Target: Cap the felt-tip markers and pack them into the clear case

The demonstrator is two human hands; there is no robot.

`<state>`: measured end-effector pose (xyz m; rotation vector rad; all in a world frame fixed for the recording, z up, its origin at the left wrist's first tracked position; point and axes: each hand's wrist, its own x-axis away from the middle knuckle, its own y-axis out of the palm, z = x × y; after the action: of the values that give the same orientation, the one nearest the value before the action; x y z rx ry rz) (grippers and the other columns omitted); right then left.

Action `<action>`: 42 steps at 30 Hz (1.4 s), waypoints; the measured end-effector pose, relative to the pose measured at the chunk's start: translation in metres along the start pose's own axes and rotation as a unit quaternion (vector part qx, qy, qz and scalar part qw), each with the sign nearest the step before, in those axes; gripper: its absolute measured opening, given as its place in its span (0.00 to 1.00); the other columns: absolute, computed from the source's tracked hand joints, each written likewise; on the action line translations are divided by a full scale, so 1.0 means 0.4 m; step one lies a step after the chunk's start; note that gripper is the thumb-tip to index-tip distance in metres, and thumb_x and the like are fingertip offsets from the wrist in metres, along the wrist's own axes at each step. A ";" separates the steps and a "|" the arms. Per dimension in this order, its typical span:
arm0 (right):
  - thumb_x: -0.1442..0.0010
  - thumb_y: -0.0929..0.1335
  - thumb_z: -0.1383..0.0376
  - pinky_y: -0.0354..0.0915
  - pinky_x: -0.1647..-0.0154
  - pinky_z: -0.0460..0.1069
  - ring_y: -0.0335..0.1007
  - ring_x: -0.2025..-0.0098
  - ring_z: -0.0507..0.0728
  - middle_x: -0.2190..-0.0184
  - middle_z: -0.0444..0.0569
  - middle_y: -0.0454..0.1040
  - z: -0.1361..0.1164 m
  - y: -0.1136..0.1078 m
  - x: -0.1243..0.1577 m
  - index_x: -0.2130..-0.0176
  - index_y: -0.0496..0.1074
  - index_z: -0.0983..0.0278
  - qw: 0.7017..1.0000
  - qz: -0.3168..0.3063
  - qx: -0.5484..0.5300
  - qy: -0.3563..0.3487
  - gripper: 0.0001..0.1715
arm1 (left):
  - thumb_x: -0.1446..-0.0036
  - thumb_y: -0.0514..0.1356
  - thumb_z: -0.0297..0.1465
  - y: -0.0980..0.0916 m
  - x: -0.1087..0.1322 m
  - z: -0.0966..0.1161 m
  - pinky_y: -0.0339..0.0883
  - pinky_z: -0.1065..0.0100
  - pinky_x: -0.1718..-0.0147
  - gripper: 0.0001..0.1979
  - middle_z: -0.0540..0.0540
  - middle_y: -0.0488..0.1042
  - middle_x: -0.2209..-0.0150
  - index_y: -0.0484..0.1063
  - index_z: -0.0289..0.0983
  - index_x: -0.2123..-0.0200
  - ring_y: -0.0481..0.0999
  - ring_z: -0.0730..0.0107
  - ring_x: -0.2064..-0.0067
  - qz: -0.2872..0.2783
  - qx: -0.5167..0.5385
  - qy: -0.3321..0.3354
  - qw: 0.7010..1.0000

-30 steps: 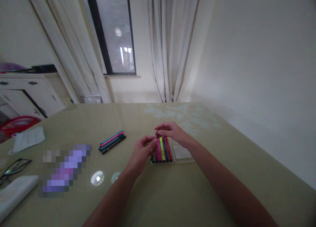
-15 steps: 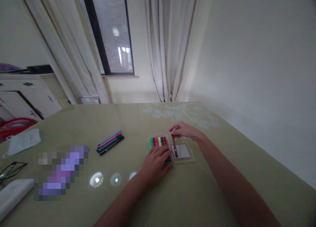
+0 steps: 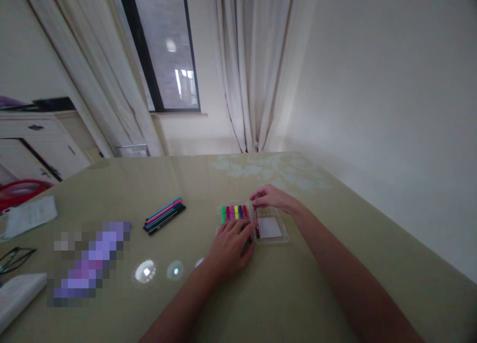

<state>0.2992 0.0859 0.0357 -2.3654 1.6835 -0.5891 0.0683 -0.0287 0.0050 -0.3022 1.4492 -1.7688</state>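
Observation:
An open clear plastic case [image 3: 284, 238] lies on the table, with a row of coloured markers [image 3: 231, 213] in its left half. My left hand [image 3: 230, 246] lies over the lower part of that row, fingers stretched out and pressing down. Between the fingertips of my right hand [image 3: 274, 197] is the upper end of a dark red marker [image 3: 256, 220]. It stands along the middle of the case, just right of the row, its lower end by my left fingers. A white card [image 3: 270, 227] shows in the case's right half.
A small pile of pens [image 3: 164, 216] lies left of the case. Further left are a blurred purple object [image 3: 95, 258], glasses [image 3: 17, 259], a face mask [image 3: 32, 216] and a white object [image 3: 20, 298]. A wall [image 3: 391, 109] borders the table's right side.
My right hand has moved slightly left with the dark red marker, from over the white card to the edge of the row. My left hand stays on the markers.

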 end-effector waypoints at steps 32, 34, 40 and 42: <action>0.58 0.82 0.63 0.61 0.69 0.46 0.71 0.70 0.54 0.71 0.44 0.79 -0.012 0.017 0.009 0.61 0.86 0.60 0.954 -0.019 0.295 -0.041 0.20 | 0.36 0.60 0.33 0.002 -0.010 0.012 0.64 0.46 0.40 0.22 0.41 0.73 0.40 0.72 0.45 0.40 0.71 0.49 0.40 0.007 -0.033 0.011 0.999; 0.57 0.81 0.63 0.61 0.69 0.46 0.71 0.70 0.54 0.71 0.44 0.79 -0.020 0.019 0.012 0.61 0.86 0.60 0.951 -0.019 0.306 -0.041 0.19 | 0.33 0.58 0.35 -0.009 -0.013 -0.012 0.66 0.50 0.40 0.21 0.41 0.74 0.40 0.70 0.45 0.38 0.72 0.52 0.40 0.019 0.007 0.013 1.000; 0.54 0.80 0.65 0.61 0.68 0.46 0.73 0.70 0.54 0.70 0.45 0.81 -0.035 0.028 0.017 0.63 0.86 0.60 0.946 -0.037 0.317 -0.061 0.14 | 0.29 0.48 0.32 -0.122 0.023 -0.175 0.67 0.54 0.46 0.18 0.36 0.77 0.49 0.76 0.38 0.48 0.75 0.50 0.45 0.111 -0.131 -0.295 0.940; 0.53 0.79 0.66 0.61 0.69 0.46 0.74 0.69 0.55 0.70 0.45 0.81 -0.035 0.033 0.014 0.64 0.86 0.60 0.947 -0.046 0.310 -0.064 0.12 | 0.32 0.50 0.32 -0.156 0.054 -0.224 0.68 0.50 0.50 0.18 0.33 0.76 0.49 0.74 0.35 0.46 0.74 0.44 0.46 0.075 -0.221 -0.389 0.891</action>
<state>0.2836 0.0772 0.0449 -1.9714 1.1160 -0.8164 -0.0291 0.0202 0.0270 -0.9830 1.1951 -0.9715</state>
